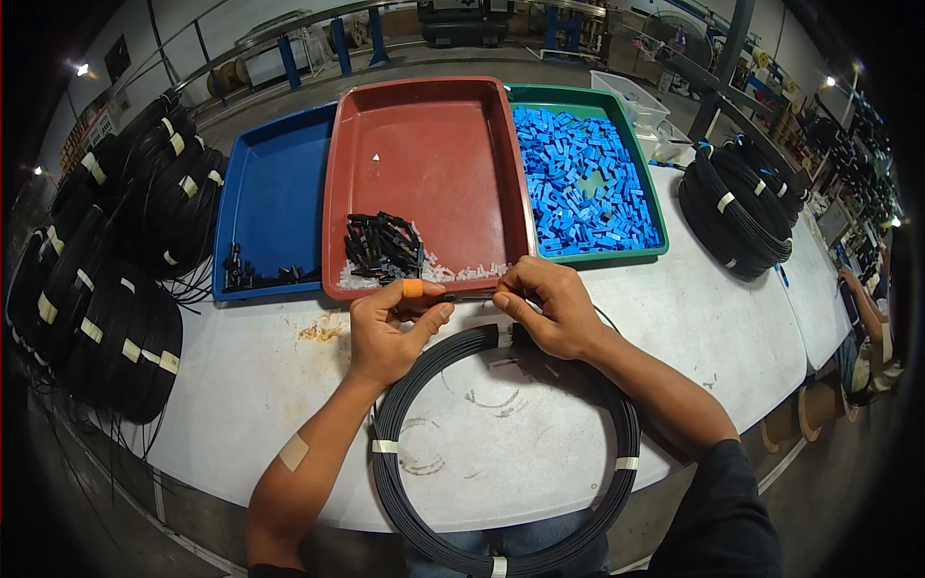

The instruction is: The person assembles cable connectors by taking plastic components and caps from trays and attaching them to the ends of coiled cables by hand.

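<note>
My left hand (390,332), with an orange band around one finger, pinches a small black connector piece (446,299) between thumb and fingertip. Facing it, my right hand (551,306) has thumb and fingers closed on the end of a thin black cable, which runs off behind the hand. Between the two hands lies a short gap with a thin strand in it. Below them a coil of black cable (387,482), bound with pale tape, rests on the table and overhangs its near edge. The red tray (434,164) stands just beyond my fingers, holding black connector pieces (383,246) and small clear pieces (443,270).
A blue tray (279,178) with some black parts stands left. On the right, a green tray (660,226) holds many blue pieces (578,183). Stacked cable coils (116,318) crowd the left side; more coils (742,212) lie right on the white table (270,424). Another person's arm (862,299) shows far right.
</note>
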Tool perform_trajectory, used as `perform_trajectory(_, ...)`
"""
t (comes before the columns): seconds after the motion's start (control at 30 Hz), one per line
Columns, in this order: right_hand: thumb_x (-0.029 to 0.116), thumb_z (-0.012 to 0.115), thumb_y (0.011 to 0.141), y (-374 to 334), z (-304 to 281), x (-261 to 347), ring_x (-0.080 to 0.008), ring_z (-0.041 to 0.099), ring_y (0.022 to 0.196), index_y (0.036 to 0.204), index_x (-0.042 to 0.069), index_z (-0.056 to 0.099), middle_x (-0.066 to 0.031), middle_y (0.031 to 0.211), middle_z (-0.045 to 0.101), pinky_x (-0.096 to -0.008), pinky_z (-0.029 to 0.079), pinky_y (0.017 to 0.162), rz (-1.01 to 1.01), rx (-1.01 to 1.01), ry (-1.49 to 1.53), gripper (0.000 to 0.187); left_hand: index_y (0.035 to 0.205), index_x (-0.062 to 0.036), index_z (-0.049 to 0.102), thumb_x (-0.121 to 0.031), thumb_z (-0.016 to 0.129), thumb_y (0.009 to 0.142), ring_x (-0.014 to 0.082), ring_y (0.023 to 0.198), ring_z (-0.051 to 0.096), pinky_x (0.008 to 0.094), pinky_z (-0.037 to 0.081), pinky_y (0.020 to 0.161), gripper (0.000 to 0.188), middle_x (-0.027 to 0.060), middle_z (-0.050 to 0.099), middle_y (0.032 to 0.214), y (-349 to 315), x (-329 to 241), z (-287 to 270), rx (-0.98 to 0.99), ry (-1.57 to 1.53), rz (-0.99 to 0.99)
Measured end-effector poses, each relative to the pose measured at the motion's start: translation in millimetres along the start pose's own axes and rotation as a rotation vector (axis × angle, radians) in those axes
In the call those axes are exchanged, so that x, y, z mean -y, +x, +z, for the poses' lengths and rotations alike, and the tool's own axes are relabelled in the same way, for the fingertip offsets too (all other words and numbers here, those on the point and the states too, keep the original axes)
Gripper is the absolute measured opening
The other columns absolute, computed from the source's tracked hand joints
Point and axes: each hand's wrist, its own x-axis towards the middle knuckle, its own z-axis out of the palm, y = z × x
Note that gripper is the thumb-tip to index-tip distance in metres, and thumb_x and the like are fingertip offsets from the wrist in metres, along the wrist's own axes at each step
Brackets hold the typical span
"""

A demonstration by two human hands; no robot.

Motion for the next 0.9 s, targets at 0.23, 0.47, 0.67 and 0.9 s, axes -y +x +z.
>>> perform_trajectory(0.23, 0.017, 0.070, 0.091, -1, 2, -1, -0.0286, 0.063, 0.070, 0.091, 0.001, 0.067, -0.0130, 0.082, 0.064, -0.0377, 0.049, 0.065, -0.017, -0.002, -0.018, 0.016, 0.105, 0.0031, 0.068, -0.002, 0.078, 0.087, 0.0100, 0.073, 0.068, 0.0216, 0.054, 0.063, 0.020, 0.0088, 0.072, 0.083, -2, -1, 3, 0.010, 0.046, 0.042)
perform_trajectory(0.47, 0.014, 0.071, 0.088, -1, 5, -4, -0.0306, 0.063, 0.067, 0.087, 0.004, 0.065, -0.0111, 0.079, 0.062, -0.0403, 0.047, 0.058, -0.222, -0.054, -0.136, 0.012, 0.104, 0.0027, 0.070, -0.001, 0.079, 0.085, 0.0103, 0.072, 0.069, 0.0227, 0.055, 0.063, 0.021, 0.0083, 0.073, 0.084, -3, -3, 4, 0.013, 0.095, 0.020)
perform_trajectory(0.67, 0.010, 0.070, 0.086, -4, 5, 0, -0.0311, 0.062, 0.065, 0.087, 0.006, 0.064, -0.0095, 0.080, 0.061, -0.0413, 0.047, 0.057, -0.227, -0.043, -0.184, 0.008, 0.097, 0.0009, 0.075, -0.004, 0.083, 0.079, 0.0155, 0.071, 0.073, 0.0250, 0.057, 0.064, 0.020, 0.0117, 0.076, 0.088, 2, -17, 8, 0.100, 0.343, 0.265)
perform_trajectory(0.9, 0.011, 0.073, 0.084, -2, 6, 4, -0.0299, 0.066, 0.070, 0.096, 0.006, 0.067, -0.0086, 0.084, 0.064, -0.0390, 0.050, 0.060, -0.239, -0.026, -0.195, 0.013, 0.091, 0.0009, 0.075, 0.000, 0.079, 0.079, 0.0169, 0.070, 0.072, 0.0264, 0.056, 0.060, 0.013, 0.0123, 0.076, 0.087, 3, -16, 4, 0.044, 0.381, 0.408)
